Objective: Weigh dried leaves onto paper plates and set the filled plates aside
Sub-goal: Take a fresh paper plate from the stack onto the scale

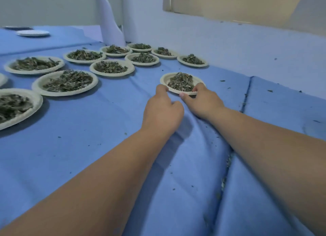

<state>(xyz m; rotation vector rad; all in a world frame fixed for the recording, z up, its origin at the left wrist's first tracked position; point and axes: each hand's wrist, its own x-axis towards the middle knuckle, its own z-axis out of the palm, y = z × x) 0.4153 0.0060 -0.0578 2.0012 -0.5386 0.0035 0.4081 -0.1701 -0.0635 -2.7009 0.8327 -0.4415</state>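
A blue cloth (105, 147) covers the tabletop. Nearest the viewer it is rucked into long folds, with a seam (227, 167) that holds crumbs of leaf, and more crumbs lie scattered over the fabric. Both bare forearms reach forward across these folds with nothing in their way.

The left hand (164, 110) rests on the cloth. Its fingers (162, 88) are curled, their tips against the near-left rim of the paper plate (164, 78); it cannot be told whether they grasp it. The right hand (204, 101) pinches the near-right rim, with fingers over the edge and the thumb (182, 94) beneath it. The plate sits on the cloth directly beyond the fingertips and carries a heap of dried leaves (181, 81).

To the left of the fingers and beyond them, well apart from the held plate, other filled plates (130, 71) stand in loose rows, each with its own heap of leaves.

Farther back, a curled white sheet (109, 24) stands upright near the wall corner. Far to the left lies a low stack of empty plates (32, 33). Above the pale wall on the right, a brown board (229, 3) is fixed.
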